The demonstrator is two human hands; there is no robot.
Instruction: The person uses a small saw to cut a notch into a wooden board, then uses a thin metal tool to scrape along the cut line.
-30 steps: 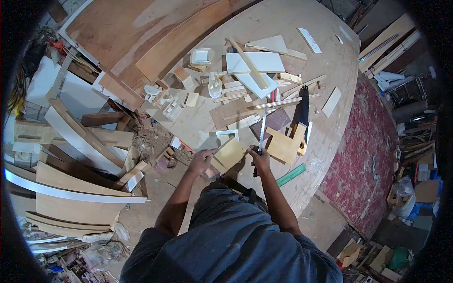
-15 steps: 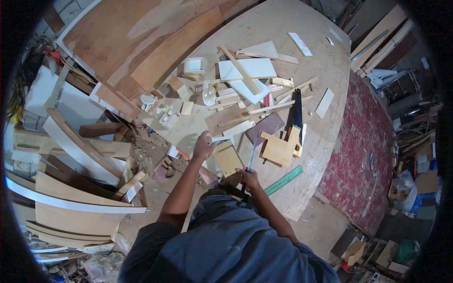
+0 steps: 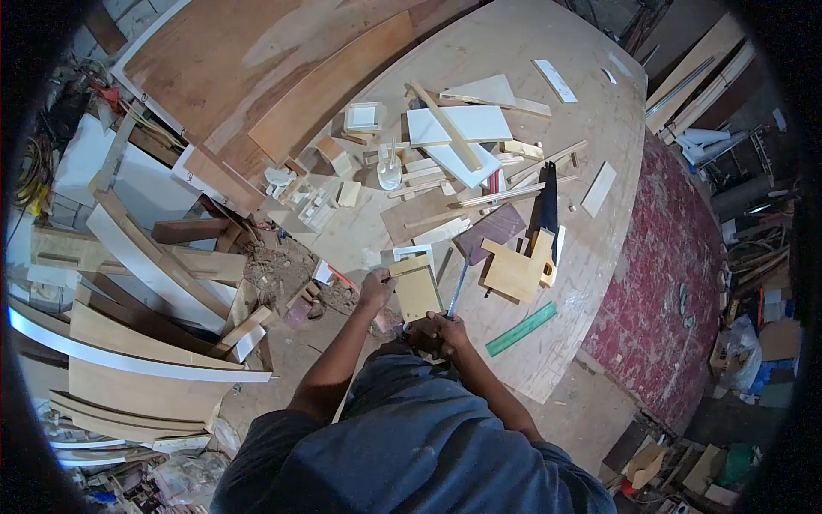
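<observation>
A tan rectangular board (image 3: 417, 289), with a darker strip along its top and right edges, is tilted at the near edge of the worktable. My left hand (image 3: 375, 289) is closed at its upper left edge. At the lower right corner, my right hand (image 3: 449, 334) has its fingers curled against the board; the fingertips are partly hidden. A thin blue strip, perhaps a blade (image 3: 459, 287), lies just beyond my right hand. Behind the board sits a white angular frame piece (image 3: 414, 254). A dark red-brown panel (image 3: 491, 232) rests farther back.
On the worktable (image 3: 591, 236) are a handsaw (image 3: 547, 201), a tan wooden block piece (image 3: 511, 271), a green strip (image 3: 521, 329), white panels (image 3: 460, 125) and a clear cup (image 3: 389, 174). Curved boards (image 3: 141, 343) and scraps crowd the left. A worn red panel (image 3: 655, 283) borders the right.
My left hand has come down from beside the white piece to the board's upper left edge. My right hand has moved slightly lower. The whole view has shifted a little.
</observation>
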